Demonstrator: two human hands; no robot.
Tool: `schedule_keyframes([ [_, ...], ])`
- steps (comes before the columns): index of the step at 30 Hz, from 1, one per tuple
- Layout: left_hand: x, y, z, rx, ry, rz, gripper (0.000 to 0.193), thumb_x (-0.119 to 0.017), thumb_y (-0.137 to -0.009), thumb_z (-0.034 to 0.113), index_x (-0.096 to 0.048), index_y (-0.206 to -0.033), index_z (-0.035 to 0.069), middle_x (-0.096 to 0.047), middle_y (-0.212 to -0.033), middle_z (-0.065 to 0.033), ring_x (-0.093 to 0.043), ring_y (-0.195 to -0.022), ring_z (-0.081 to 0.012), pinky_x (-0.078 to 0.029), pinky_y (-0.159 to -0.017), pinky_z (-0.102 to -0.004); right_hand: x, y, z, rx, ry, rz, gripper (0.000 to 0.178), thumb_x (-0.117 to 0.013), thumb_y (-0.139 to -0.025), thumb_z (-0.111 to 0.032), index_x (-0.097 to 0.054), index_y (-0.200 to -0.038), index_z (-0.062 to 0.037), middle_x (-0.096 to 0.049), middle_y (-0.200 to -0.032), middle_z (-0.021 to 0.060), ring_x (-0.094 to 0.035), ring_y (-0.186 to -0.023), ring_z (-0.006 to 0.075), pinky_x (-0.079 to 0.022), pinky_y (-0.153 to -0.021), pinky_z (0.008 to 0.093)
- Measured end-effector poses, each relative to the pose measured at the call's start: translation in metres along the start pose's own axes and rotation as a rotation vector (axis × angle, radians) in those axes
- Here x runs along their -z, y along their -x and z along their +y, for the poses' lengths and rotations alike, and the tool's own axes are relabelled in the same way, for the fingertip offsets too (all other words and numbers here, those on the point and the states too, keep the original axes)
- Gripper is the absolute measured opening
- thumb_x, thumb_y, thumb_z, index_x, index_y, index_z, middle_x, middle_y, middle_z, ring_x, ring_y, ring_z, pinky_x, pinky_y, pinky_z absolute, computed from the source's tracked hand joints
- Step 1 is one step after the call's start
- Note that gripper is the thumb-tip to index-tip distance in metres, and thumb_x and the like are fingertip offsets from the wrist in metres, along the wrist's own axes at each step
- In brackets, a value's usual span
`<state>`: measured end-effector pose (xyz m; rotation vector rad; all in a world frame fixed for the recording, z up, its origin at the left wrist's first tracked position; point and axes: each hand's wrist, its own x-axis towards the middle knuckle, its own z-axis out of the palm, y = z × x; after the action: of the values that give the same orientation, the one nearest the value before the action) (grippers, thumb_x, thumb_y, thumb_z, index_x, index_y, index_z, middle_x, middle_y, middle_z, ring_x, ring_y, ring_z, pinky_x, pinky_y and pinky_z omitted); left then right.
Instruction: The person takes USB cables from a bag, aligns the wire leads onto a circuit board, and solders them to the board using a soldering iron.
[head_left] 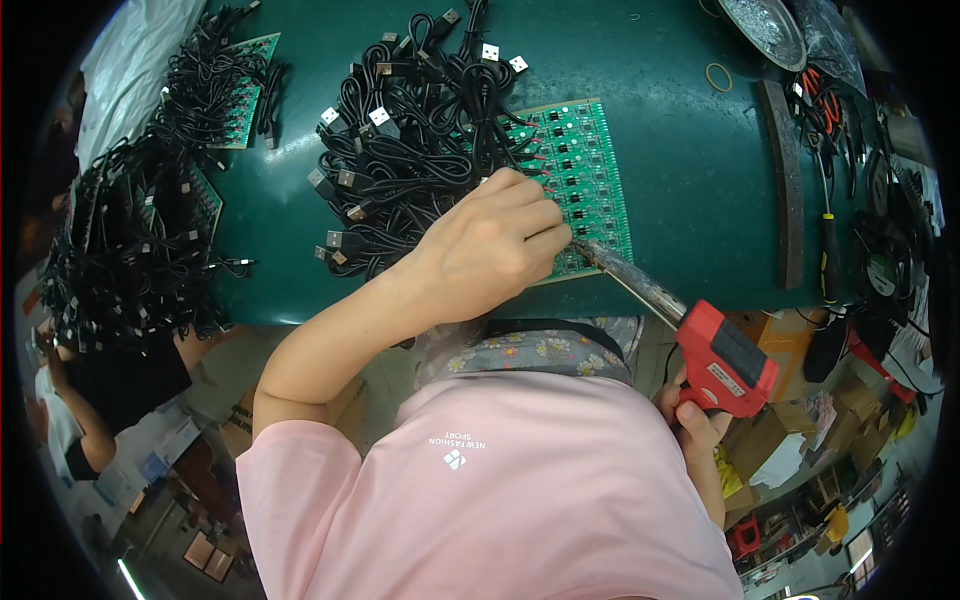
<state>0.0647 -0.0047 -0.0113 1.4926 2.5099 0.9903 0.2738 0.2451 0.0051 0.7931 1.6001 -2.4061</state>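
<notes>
My right hand (pixel 700 415)'s gripping the red soldering gun (pixel 725 360) at 4 o'clock; left hand (pixel 505 240)'s curled, can't tell on what. Green board (pixel 590 180)'s probably light but brittle, grab edges.

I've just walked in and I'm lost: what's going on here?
The person's right hand grips a red soldering gun, its tip close to the left hand over a green circuit board. Anything in that hand is hidden. Black cables lie bunched along the board's left side, with another pile farther left.

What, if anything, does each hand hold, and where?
Right hand: a soldering gun, by its red handle. Left hand: over the circuit board; any hold is hidden.
</notes>
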Motion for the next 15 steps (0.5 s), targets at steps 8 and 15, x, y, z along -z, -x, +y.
schedule_keyframes([
  [8, -0.001, 0.001, -0.001, -0.051, -0.03, -0.005, 0.026, -0.072, -0.063, 0.001, -0.064, -0.088, -0.003, -0.058, -0.083, -0.0076, -0.055, -0.078, -0.0237, -0.047, -0.074, -0.0363, -0.001, -0.001, -0.013, 0.003, 0.094, -0.027, 0.059, -0.073, -0.077, -0.025, -0.05, -0.12, 0.0063, -0.052, -0.062, 0.0035, -0.048, -0.052, 0.0125, -0.038, -0.049, 0.0258],
  [15, -0.001, 0.002, -0.001, -0.064, -0.048, -0.001, 0.026, -0.071, -0.062, 0.001, -0.063, -0.087, -0.004, -0.056, -0.082, -0.0072, -0.055, -0.078, -0.0232, -0.047, -0.072, -0.0357, -0.003, -0.007, -0.015, 0.049, 0.073, -0.049, 0.058, -0.073, -0.077, -0.024, -0.05, -0.119, 0.0078, -0.053, -0.061, 0.0037, -0.048, -0.05, 0.0122, -0.037, -0.048, 0.0251],
])
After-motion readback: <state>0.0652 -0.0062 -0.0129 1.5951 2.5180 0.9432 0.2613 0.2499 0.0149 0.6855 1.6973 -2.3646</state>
